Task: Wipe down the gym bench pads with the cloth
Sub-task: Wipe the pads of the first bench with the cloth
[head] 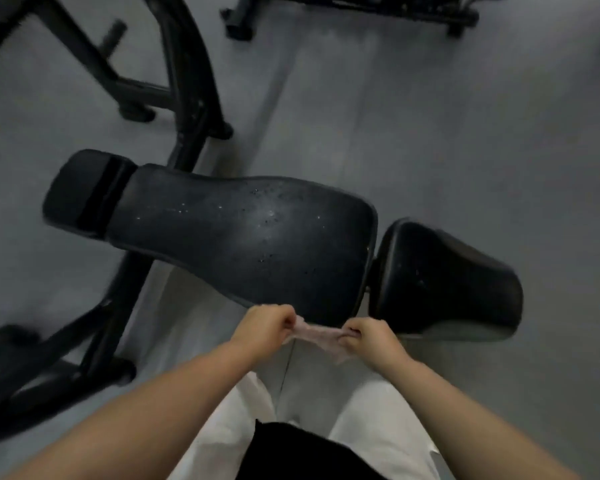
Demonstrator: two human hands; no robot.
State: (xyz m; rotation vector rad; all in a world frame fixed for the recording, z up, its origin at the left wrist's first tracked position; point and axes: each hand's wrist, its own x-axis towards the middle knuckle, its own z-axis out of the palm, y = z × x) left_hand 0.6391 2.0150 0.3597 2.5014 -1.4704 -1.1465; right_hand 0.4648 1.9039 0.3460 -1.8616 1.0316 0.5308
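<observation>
In the head view, the long back pad is seen lying across the middle, its black surface speckled with pale droplets and a dull sheen toward its wider end. A narrow gap separates that wider end from the seat pad, which is glossier and tilted. At the narrow end of the back pad a small head pad is joined. Grey floor lies open beyond the back pad and past the seat pad, while the black frame crowds the side beyond the head pad and the near side below it.

The cloth, pale pink and crumpled, is held stretched just in front of the near edge of the back pad, not touching it as far as can be told. One end is pinched in the curled fingers of the left hand, the other in the curled fingers of the right hand. White trousers are seen below the hands.
</observation>
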